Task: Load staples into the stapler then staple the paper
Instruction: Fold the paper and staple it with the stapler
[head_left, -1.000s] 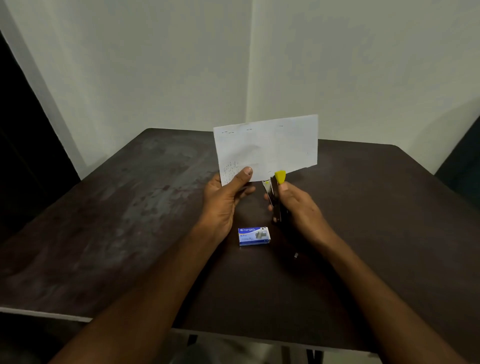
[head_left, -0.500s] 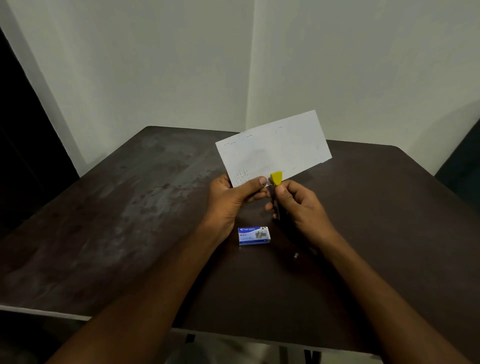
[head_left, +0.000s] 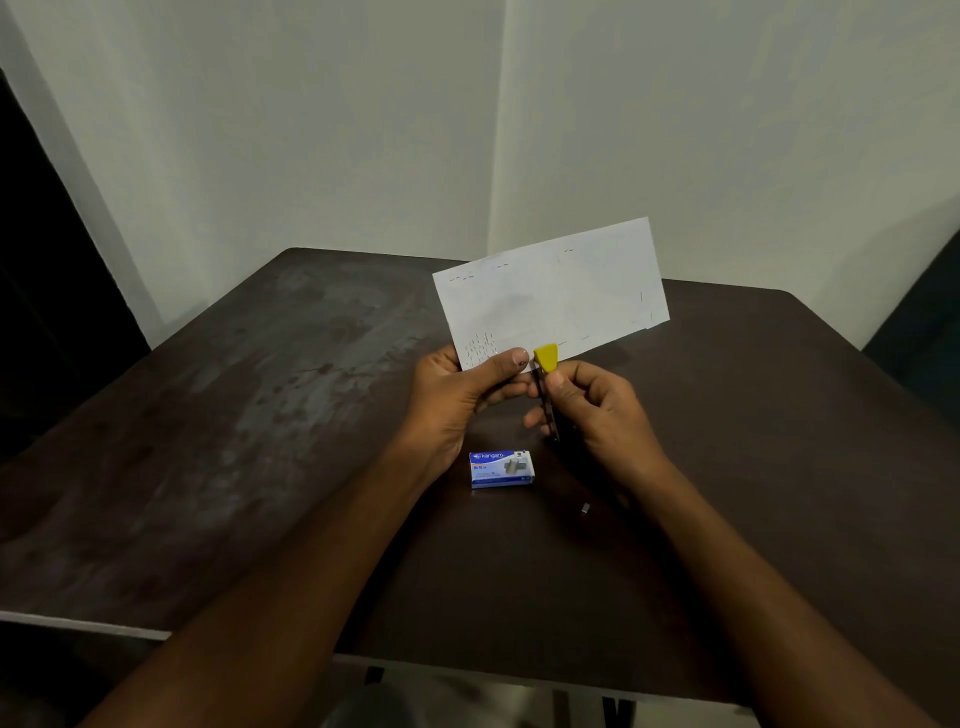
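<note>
The person holds a white sheet of paper (head_left: 550, 296) up above the dark table (head_left: 260, 415), tilted so its right end rides higher than its left. The left hand (head_left: 457, 395) is closed on the sheet's lower left corner, thumb pressed flat across the front and fingers curled behind it. A cluster of small staple marks shows on the paper just above that thumb. The right hand (head_left: 597, 410) is wrapped around a slim dark stapler (head_left: 546, 387) with a yellow tip, held nearly upright, thumb along its side. The yellow tip sits at the paper's bottom edge, just beside the left thumb; whether the edge is inside the stapler's mouth I cannot tell. Below both hands, on the table, lies 1 small blue staple box (head_left: 501, 468), flat and closed. A tiny pale bit (head_left: 586, 508) rests on the table to the right of the box, near it.
</note>
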